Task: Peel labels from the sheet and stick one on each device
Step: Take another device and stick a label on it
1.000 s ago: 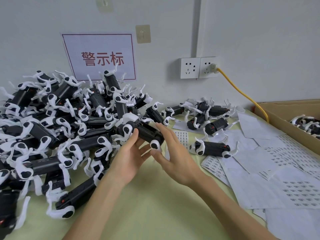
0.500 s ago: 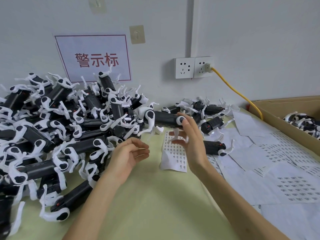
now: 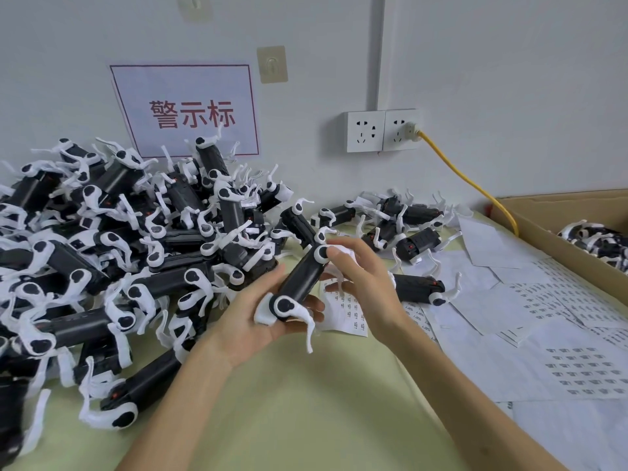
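The left hand (image 3: pixel 249 322) curls round the low end of a black-and-white device (image 3: pixel 300 282) and the right hand (image 3: pixel 368 283) pinches its top end, just above a label sheet (image 3: pixel 351 316) on the counter (image 3: pixel 306 402), near a sign (image 3: pixel 185 112) reading 警示标.

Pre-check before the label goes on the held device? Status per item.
1. Device secured: ok. The left hand grips its lower end and the right hand its upper end, above the table.
2. Label peeled and ready on a fingertip: cannot tell, none visible.
3. Label sheet close by: ok, it lies flat just under the hands.
4. Target face of the device turned up: cannot tell.
5. Held device clear of the pile: ok, apart from it.
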